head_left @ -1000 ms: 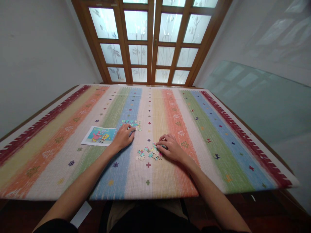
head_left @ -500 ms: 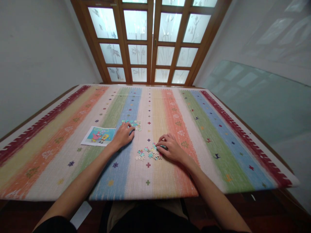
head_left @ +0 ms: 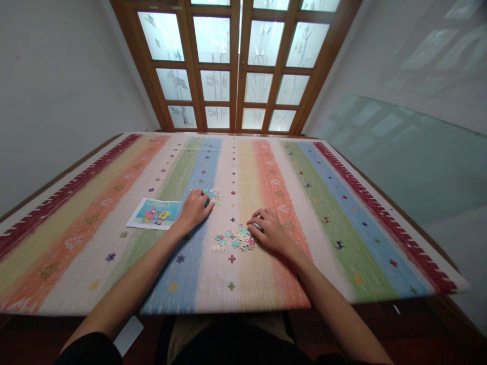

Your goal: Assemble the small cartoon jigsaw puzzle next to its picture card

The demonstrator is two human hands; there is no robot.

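Observation:
A cluster of small jigsaw puzzle pieces (head_left: 216,194), mostly teal and pale, lies on the blue stripe of the tablecloth. My left hand (head_left: 197,209) rests at its near left side and covers part of it. Its fingers are bent, with a gap between thumb and forefinger. Nearer to me is a loose pile of puzzle pieces (head_left: 236,243), teal, pale, yellow and pink. At this pile's right edge sits my right hand (head_left: 268,230), its fingers curled and its thumb close to the forefinger on a puzzle piece, which is mostly hidden.
Left of my left hand lies a printed cartoon picture (head_left: 157,213) with a white border. A striped tablecloth (head_left: 251,289) covers the table. Beyond the far edge stand wood-framed glass doors (head_left: 239,66). A pale glass panel (head_left: 399,167) leans by the right wall.
My left hand has shifted slightly right, its thumb now further out over the cluster's near edge. My right hand has drawn back a little to the right, uncovering more of the pile.

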